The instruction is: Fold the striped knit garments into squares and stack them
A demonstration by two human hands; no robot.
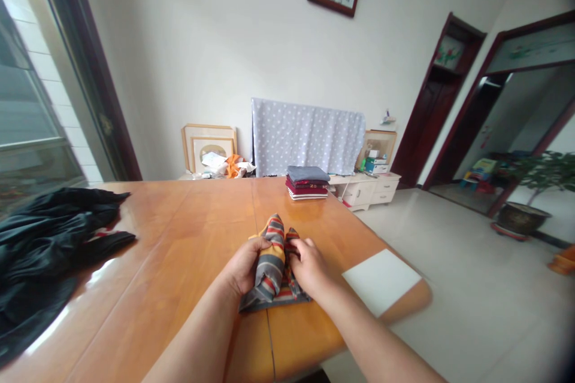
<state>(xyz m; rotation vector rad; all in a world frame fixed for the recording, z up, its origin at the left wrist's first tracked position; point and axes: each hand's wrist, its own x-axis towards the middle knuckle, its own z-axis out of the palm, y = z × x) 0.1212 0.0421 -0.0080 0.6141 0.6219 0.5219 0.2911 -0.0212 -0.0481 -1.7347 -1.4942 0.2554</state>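
A striped cloth garment point(271, 263) in grey, red and yellow is bunched up near the front edge of the wooden table point(193, 233). Its lower part lies flat on the wood, while the upper part rises in a folded roll. My left hand point(246, 262) grips the roll from the left, thumb across the fabric. On the other side my right hand point(309, 264) pinches a darker striped part of the same garment. Some fingertips of both hands are hidden by the cloth. Beyond them stands a stack of folded clothes point(308, 182), with grey-blue on top, dark red and striped pieces below.
Black clothing point(49, 239) lies in a heap on the table's left. A white sheet point(381, 280) rests near the right corner. Behind the table are a dotted cloth cover point(308, 136), picture frames point(210, 146) and a white cabinet point(372, 191). A potted plant point(521, 215) stands at far right.
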